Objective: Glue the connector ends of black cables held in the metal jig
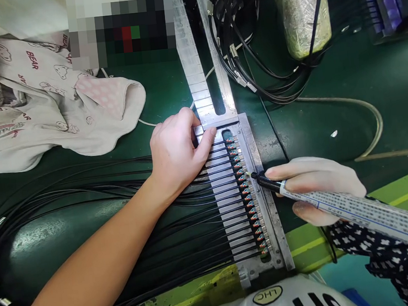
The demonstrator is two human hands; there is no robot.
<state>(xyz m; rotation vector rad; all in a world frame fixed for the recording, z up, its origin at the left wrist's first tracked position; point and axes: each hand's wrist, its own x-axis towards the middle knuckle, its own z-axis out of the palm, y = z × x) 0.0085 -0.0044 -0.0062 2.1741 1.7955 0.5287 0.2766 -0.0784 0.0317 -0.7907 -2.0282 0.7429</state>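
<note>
A metal clamping fixture [277,232] lies at the centre, holding a row of black cables [189,193] side by side. Their stripped ends show small coloured wires at metal connectors [255,217] along a slot. My bare left hand [174,148] grips the fixture's upper left edge, thumb on top and fingers curled over the side, partly hidden. In a pale glove, my right hand [318,180] is closed around a marker-like pen [361,212] with a printed white barrel and black front end. The pen's tip is at the connectors midway down the row; whether it touches them I cannot tell.
Behind the fixture stretches a second slotted metal frame [197,84]. Coiled black cables [270,86] and a plastic-wrapped bundle [304,18] lie at the back right. Printed cloth [51,100] covers the back left. A yellow-green ledge [168,303] runs along the green table's near edge.
</note>
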